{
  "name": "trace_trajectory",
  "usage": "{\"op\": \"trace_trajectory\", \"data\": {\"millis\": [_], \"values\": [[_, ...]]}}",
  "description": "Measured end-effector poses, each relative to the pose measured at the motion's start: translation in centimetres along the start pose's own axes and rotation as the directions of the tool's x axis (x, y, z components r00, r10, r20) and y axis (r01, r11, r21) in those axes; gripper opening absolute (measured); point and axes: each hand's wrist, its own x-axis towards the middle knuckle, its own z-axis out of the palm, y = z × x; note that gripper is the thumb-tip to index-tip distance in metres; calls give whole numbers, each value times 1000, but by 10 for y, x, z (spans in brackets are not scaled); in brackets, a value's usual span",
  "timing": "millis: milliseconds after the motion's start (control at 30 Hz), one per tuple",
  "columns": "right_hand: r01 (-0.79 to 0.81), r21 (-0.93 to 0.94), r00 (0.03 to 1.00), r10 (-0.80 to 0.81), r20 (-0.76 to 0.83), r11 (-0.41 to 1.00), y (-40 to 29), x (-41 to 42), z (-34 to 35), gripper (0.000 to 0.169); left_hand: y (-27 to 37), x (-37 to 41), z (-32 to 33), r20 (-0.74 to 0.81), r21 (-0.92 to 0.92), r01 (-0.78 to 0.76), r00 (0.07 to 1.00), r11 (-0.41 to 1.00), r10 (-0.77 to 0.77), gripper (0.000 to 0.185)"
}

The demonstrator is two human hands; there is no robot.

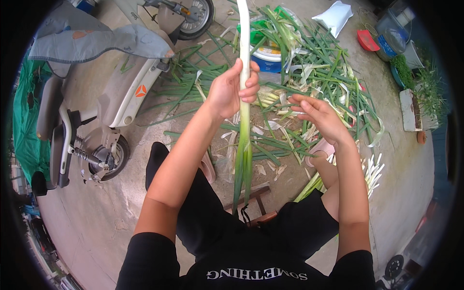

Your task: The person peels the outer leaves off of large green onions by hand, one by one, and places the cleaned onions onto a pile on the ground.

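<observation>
My left hand [232, 88] is wrapped around a long green onion stalk [245, 40]. Its white shank points away from me, and the green leaves hang back towards my lap. To the right of it my right hand [319, 114] hovers with fingers apart, holding nothing. Below and beyond both hands, a wide heap of green onion leaves [311, 78] and peeled husks covers the concrete ground. Near my right leg lies a bundle of trimmed green onions [373, 174] with white ends, partly hidden by my leg and forearm.
A parked electric scooter [125, 94] stands at left. Behind the onion heap are a blue-and-white bucket [268, 59] and a white bag [332, 18]. A red scoop [368, 40] and potted plants [402, 72] line the right side. A wooden stool [261, 204] shows between my legs.
</observation>
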Motion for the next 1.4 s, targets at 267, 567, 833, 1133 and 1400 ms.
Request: {"op": "trace_trajectory", "data": {"millis": [267, 567, 833, 1133, 1400], "values": [[-56, -24, 891, 61, 450, 998, 53, -12, 90, 55, 69, -6, -27, -51, -135, -435, 900, 890, 433, 38], [-231, -317, 923, 310, 228, 920, 49, -50, 91, 40, 113, -47, -60, -479, 32, -663, 647, 748, 594, 38], [543, -696, 726, -680, 106, 470, 26, -94, 39, 36, 99, -42, -70, -662, -233, -642, 655, 731, 364, 32], [468, -862, -255, -904, -344, 196, -102, -114, -27, 47, 128, -35, -78, -492, -441, -700, 712, 561, 502, 37], [262, -949, 843, -520, 136, 177, -98, -4, 40, 99, 41, -2, 17, -556, -99, -674, 648, 732, 521, 33]]}}
